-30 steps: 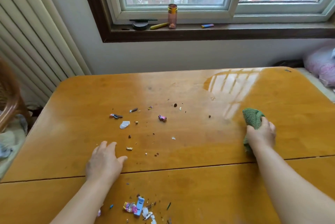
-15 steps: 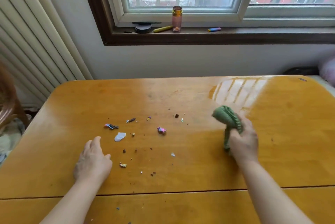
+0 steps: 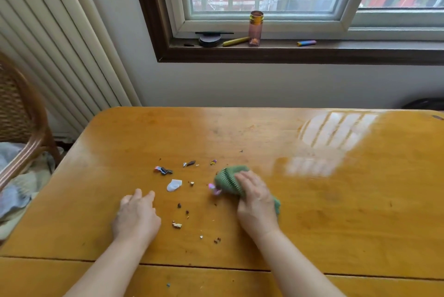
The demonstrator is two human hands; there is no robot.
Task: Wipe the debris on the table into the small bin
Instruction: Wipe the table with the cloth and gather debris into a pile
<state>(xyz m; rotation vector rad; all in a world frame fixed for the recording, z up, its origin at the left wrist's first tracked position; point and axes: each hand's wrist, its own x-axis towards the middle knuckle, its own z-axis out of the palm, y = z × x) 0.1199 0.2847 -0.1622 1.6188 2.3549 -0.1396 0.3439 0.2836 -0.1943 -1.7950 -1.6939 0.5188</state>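
debris [image 3: 176, 205] of small dark crumbs and torn coloured wrapper scraps, scattered over glossy orange-brown wooden table [image 3: 336, 212]. right hand [image 3: 255, 203] clamped on bunched green ribbed cloth [image 3: 227, 180], pressed to table, touching pink scrap [image 3: 214, 188] at its left edge. left hand [image 3: 137, 216] palm down, fingers loosely apart, holding nothing, just beside white paper scrap [image 3: 174, 185]. small bin out of view.

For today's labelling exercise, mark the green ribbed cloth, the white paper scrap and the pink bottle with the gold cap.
green ribbed cloth [image 3: 227, 177]: head view, bunched ribbed front.
white paper scrap [image 3: 174, 185]: head view, its middle.
pink bottle with gold cap [image 3: 255, 31]: head view, mid body.
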